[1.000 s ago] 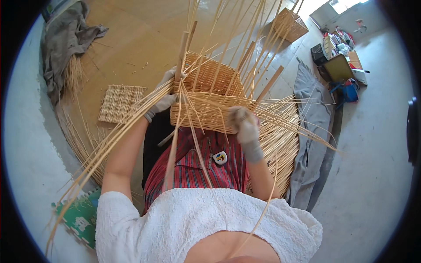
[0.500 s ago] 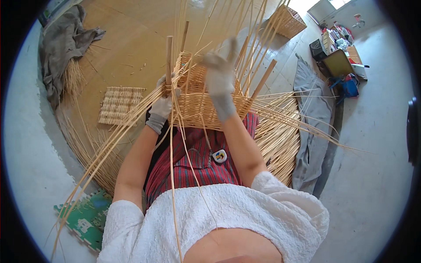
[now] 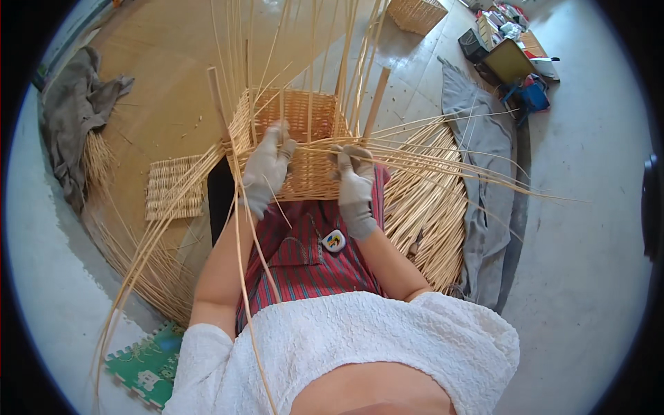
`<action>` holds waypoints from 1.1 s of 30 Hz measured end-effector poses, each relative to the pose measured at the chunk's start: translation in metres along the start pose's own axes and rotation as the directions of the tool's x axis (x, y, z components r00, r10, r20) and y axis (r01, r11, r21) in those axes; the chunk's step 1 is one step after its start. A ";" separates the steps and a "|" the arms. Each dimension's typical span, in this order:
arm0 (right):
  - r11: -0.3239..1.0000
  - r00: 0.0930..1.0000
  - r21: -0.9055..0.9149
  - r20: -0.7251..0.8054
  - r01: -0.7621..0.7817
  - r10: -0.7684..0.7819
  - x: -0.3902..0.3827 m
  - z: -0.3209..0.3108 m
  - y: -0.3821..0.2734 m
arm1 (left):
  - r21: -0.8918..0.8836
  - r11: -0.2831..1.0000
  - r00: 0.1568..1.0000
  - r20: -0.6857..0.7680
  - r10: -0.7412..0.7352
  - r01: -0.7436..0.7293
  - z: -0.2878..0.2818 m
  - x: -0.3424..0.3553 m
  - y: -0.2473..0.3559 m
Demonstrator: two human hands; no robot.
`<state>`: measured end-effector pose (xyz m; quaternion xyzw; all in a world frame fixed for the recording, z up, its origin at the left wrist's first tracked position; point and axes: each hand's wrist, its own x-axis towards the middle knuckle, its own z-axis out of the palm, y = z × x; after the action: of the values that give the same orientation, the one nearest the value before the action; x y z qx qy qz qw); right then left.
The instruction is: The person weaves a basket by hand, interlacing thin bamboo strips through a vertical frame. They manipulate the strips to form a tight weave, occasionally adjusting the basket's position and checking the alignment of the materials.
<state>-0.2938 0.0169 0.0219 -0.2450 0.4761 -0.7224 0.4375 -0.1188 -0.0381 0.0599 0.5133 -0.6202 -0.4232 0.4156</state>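
Note:
A half-woven wicker basket (image 3: 312,185) rests at my lap, with thin rods rising from its walls and thick wooden posts (image 3: 375,104) at its corners. My left hand (image 3: 267,169), in a pale work glove, is at the near rim, its fingers closed around a thin upright rod (image 3: 282,104). Along the same rim, close to the right corner post, my gloved right hand (image 3: 355,190) has its fingers curled over several long weaving rods (image 3: 443,164) that trail off to the right. More loose rods (image 3: 162,200) stick out from the left corner.
A flat woven panel (image 3: 174,187) lies left of the basket. On the right are a pile of rods (image 3: 427,207) and a grey cloth (image 3: 484,187). Another basket (image 3: 417,15) and a cluttered box (image 3: 510,63) stand farther back. A green foam mat (image 3: 149,363) lies lower left.
My right hand has come down from above the basket to the rim by the right post. My left hand has left the left corner post and moved right along the rim.

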 end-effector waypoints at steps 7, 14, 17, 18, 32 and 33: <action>0.567 0.740 -0.479 0.494 0.670 -0.457 0.094 0.104 -0.041 | 0.122 0.957 0.955 0.107 -0.277 0.264 0.003 0.020 -0.002; 0.945 0.948 -0.258 0.296 0.199 -0.119 0.042 -0.016 -0.046 | 0.343 0.939 0.996 -0.075 0.041 -0.013 0.004 0.055 0.009; 0.928 0.859 -0.103 0.428 0.357 -0.283 0.016 0.002 -0.039 | 0.440 0.886 0.988 -0.109 -0.111 0.148 0.012 0.059 0.037; 0.942 0.869 -0.018 0.393 0.335 -0.302 0.005 0.010 -0.043 | 0.476 0.859 0.982 -0.114 -0.153 0.189 0.018 0.057 0.040; 0.387 0.670 -0.580 0.419 0.717 -0.613 0.171 0.007 -0.094 | 0.037 0.988 0.971 0.183 -0.156 0.152 0.109 0.026 0.048; 0.636 0.732 -0.361 0.348 0.682 -0.586 0.170 0.018 -0.096 | 0.049 0.984 0.968 0.177 -0.177 0.171 0.097 0.030 0.043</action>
<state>-0.4026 -0.1235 0.1058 -0.5649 0.4715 -0.6651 0.1272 -0.2266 -0.0532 0.0747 0.5323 -0.6148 -0.4923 0.3103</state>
